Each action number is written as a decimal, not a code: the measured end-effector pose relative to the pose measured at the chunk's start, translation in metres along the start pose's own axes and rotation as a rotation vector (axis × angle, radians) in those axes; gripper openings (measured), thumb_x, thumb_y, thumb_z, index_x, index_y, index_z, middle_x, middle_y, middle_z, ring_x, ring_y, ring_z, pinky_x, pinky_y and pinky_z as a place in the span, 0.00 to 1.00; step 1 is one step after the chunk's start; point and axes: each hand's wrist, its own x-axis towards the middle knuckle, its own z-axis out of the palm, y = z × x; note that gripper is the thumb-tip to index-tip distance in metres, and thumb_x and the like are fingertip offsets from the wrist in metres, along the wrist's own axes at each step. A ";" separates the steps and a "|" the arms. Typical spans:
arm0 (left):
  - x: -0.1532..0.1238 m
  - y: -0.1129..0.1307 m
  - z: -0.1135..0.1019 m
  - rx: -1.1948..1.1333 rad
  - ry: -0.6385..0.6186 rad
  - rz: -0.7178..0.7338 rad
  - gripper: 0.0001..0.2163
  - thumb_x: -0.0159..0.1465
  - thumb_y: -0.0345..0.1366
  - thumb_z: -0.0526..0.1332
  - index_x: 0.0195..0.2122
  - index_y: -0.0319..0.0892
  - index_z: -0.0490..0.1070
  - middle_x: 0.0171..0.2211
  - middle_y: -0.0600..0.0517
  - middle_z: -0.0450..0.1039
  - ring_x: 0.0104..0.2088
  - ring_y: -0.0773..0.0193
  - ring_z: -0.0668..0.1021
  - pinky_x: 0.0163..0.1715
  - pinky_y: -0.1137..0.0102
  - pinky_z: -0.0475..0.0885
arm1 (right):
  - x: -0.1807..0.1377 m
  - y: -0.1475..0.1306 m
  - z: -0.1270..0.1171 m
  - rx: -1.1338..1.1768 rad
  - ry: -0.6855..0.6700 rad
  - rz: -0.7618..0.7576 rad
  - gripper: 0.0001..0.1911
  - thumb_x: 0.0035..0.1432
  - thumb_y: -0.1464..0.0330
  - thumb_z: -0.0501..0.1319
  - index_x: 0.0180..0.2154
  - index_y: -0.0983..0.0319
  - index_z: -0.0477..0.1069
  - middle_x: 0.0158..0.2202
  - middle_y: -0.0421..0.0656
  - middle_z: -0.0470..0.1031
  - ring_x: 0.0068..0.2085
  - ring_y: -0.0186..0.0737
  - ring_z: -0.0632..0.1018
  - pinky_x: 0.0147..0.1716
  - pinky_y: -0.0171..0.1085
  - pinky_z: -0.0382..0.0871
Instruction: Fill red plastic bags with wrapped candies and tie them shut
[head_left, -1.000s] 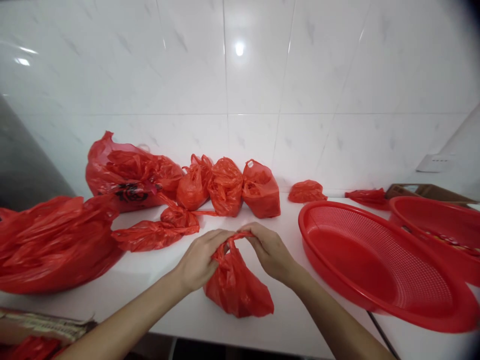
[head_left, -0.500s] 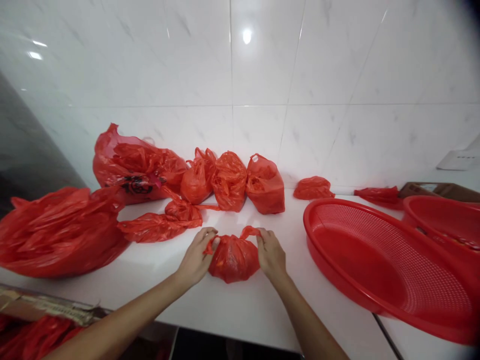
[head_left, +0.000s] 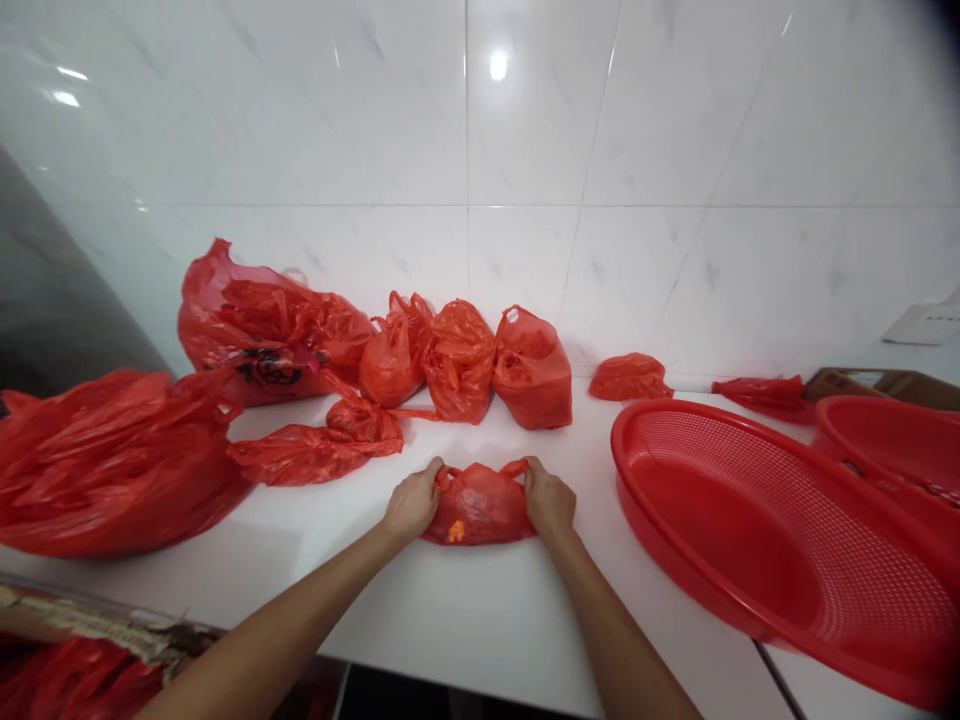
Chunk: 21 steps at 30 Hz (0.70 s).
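Between my hands, a small red plastic bag [head_left: 484, 505] rests on the white table [head_left: 442, 610], with an orange patch showing through its front. My left hand [head_left: 414, 500] is closed round the bag's left handle. On the other side my right hand [head_left: 550, 497] grips the right handle, which is drawn out sideways. What fills the bag cannot be made out. Just behind it lies a crumpled red bag [head_left: 322, 447], and further back stand several filled red bags, among them one with a handle loop [head_left: 534, 370].
A big red perforated basket [head_left: 720, 530] takes up the right side, with a second red basket [head_left: 892, 445] behind it. At left sits a large bulging red bag [head_left: 112, 470]. A white tiled wall [head_left: 525, 150] closes off the back. An open carton [head_left: 97, 625] of red bags stands low left.
Both hands have closed more firmly on the handles. The bag is now pulled wider and flatter between them, and an orange patch has come into sight on its front.
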 end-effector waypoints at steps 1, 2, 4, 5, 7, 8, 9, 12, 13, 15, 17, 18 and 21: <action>0.002 -0.001 0.003 0.035 -0.020 -0.026 0.14 0.61 0.27 0.47 0.45 0.46 0.64 0.36 0.48 0.77 0.35 0.56 0.79 0.32 0.67 0.67 | 0.001 0.001 0.002 -0.005 0.000 0.003 0.20 0.68 0.65 0.42 0.53 0.54 0.66 0.33 0.43 0.78 0.34 0.40 0.77 0.30 0.34 0.60; 0.003 -0.001 0.006 0.069 -0.037 -0.044 0.14 0.62 0.28 0.47 0.45 0.46 0.65 0.37 0.46 0.77 0.36 0.55 0.79 0.32 0.66 0.67 | 0.001 0.002 0.004 -0.011 0.000 0.004 0.20 0.67 0.66 0.42 0.53 0.55 0.67 0.33 0.43 0.78 0.34 0.40 0.77 0.31 0.35 0.61; 0.006 -0.001 0.010 0.129 -0.060 -0.057 0.14 0.62 0.28 0.48 0.46 0.44 0.67 0.38 0.44 0.77 0.37 0.53 0.79 0.33 0.64 0.68 | 0.001 0.001 0.007 -0.017 -0.001 -0.001 0.19 0.66 0.67 0.44 0.52 0.56 0.68 0.33 0.44 0.78 0.34 0.41 0.78 0.31 0.35 0.61; 0.006 0.000 0.012 0.152 -0.066 -0.055 0.14 0.62 0.29 0.48 0.46 0.43 0.67 0.40 0.43 0.77 0.37 0.52 0.79 0.34 0.63 0.68 | 0.001 0.000 0.007 -0.019 -0.002 -0.005 0.19 0.66 0.68 0.44 0.51 0.57 0.68 0.33 0.44 0.78 0.34 0.41 0.78 0.31 0.35 0.61; 0.006 0.002 0.013 0.183 -0.069 -0.046 0.15 0.63 0.29 0.48 0.47 0.42 0.68 0.41 0.42 0.75 0.39 0.52 0.78 0.35 0.62 0.69 | 0.001 -0.002 0.008 -0.019 0.002 -0.009 0.17 0.66 0.68 0.46 0.50 0.58 0.69 0.33 0.45 0.78 0.35 0.42 0.78 0.31 0.36 0.61; 0.005 0.003 0.013 0.192 -0.066 -0.043 0.15 0.63 0.29 0.48 0.47 0.42 0.68 0.42 0.41 0.74 0.41 0.51 0.77 0.36 0.62 0.69 | 0.000 -0.002 0.008 -0.018 0.005 -0.008 0.16 0.66 0.68 0.46 0.49 0.59 0.69 0.34 0.45 0.78 0.35 0.42 0.78 0.32 0.36 0.61; 0.003 0.004 0.013 0.197 -0.062 -0.040 0.15 0.63 0.29 0.48 0.47 0.42 0.68 0.44 0.41 0.74 0.43 0.51 0.76 0.37 0.61 0.69 | -0.001 -0.002 0.008 -0.015 0.010 -0.004 0.16 0.65 0.68 0.46 0.48 0.59 0.69 0.34 0.45 0.78 0.36 0.43 0.77 0.32 0.36 0.61; -0.005 0.001 0.008 0.186 -0.049 -0.041 0.15 0.62 0.29 0.49 0.47 0.43 0.69 0.46 0.42 0.72 0.49 0.50 0.72 0.40 0.61 0.68 | -0.001 0.000 0.006 0.011 0.027 0.022 0.15 0.65 0.70 0.46 0.48 0.60 0.67 0.34 0.45 0.77 0.35 0.42 0.77 0.32 0.36 0.61; -0.008 -0.002 0.005 0.175 -0.046 -0.049 0.15 0.62 0.30 0.50 0.47 0.43 0.69 0.47 0.42 0.72 0.50 0.50 0.72 0.41 0.62 0.68 | -0.001 0.002 0.005 0.027 0.035 0.040 0.16 0.65 0.70 0.45 0.48 0.60 0.66 0.33 0.45 0.77 0.34 0.42 0.77 0.32 0.36 0.61; -0.014 -0.011 -0.001 0.145 -0.044 -0.076 0.14 0.62 0.30 0.50 0.47 0.44 0.69 0.47 0.43 0.73 0.49 0.51 0.73 0.40 0.62 0.68 | 0.001 0.005 0.004 0.068 0.055 0.089 0.17 0.65 0.71 0.44 0.50 0.62 0.65 0.33 0.46 0.77 0.33 0.43 0.77 0.31 0.37 0.61; -0.020 -0.022 -0.008 0.107 -0.050 -0.113 0.13 0.62 0.31 0.49 0.44 0.45 0.70 0.45 0.44 0.74 0.45 0.51 0.75 0.37 0.62 0.69 | 0.003 0.009 0.003 0.123 0.077 0.135 0.17 0.64 0.71 0.44 0.50 0.62 0.64 0.32 0.47 0.76 0.32 0.43 0.76 0.31 0.37 0.61; -0.022 -0.028 -0.013 0.082 -0.062 -0.127 0.12 0.63 0.33 0.49 0.41 0.45 0.71 0.42 0.46 0.76 0.43 0.51 0.76 0.36 0.62 0.69 | 0.005 0.012 0.002 0.156 0.086 0.149 0.16 0.64 0.71 0.44 0.49 0.62 0.64 0.32 0.47 0.76 0.32 0.43 0.76 0.31 0.37 0.61; -0.020 -0.039 -0.029 -0.009 -0.114 -0.130 0.12 0.64 0.37 0.51 0.31 0.44 0.73 0.32 0.50 0.78 0.34 0.56 0.78 0.32 0.66 0.70 | 0.008 0.018 0.002 0.265 0.115 0.158 0.16 0.63 0.69 0.44 0.48 0.60 0.65 0.32 0.46 0.76 0.33 0.43 0.75 0.32 0.37 0.61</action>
